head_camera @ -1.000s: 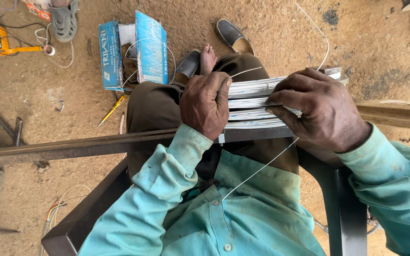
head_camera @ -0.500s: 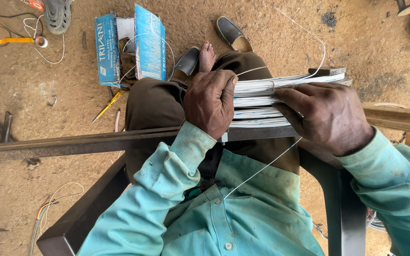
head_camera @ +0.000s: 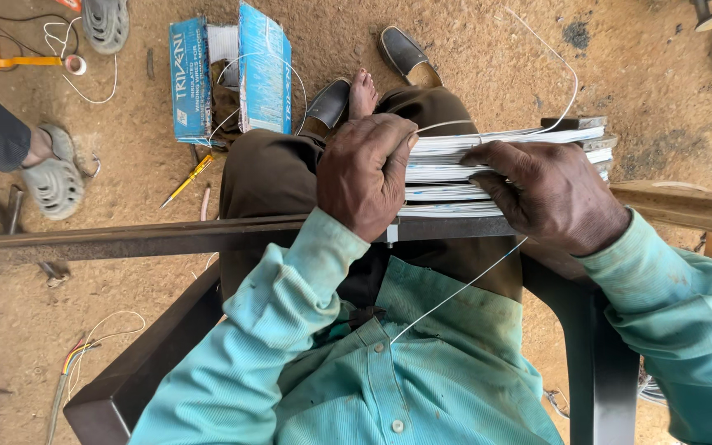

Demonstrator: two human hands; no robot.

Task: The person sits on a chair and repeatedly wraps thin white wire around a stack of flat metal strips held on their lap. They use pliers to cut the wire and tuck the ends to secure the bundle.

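Observation:
A flat bundle of white wire windings [head_camera: 455, 169] lies across my lap, wound around a dark frame. My left hand [head_camera: 364, 177] clamps the bundle's left end, fingers curled over it. My right hand [head_camera: 550, 194] presses on the windings from the right, fingers spread along the strands. A loose white wire [head_camera: 455, 292] runs from under my right hand down over my teal shirt, and another strand [head_camera: 554, 91] loops up from the bundle's far end. A dark metal bar [head_camera: 150, 239] crosses in front of my lap under both hands.
An open blue cardboard box [head_camera: 261, 70] stands on the dirt floor by my bare foot [head_camera: 362, 91]. Black shoes [head_camera: 405, 53], a yellow screwdriver [head_camera: 185, 181] and another person's sandalled foot [head_camera: 55, 177] are nearby. I sit on a dark plastic chair [head_camera: 138, 375].
The view has shifted slightly; another person's sandalled foot has come into sight at the left. My hands have stayed on the wire bundle, the right fingers sliding a little along the strands.

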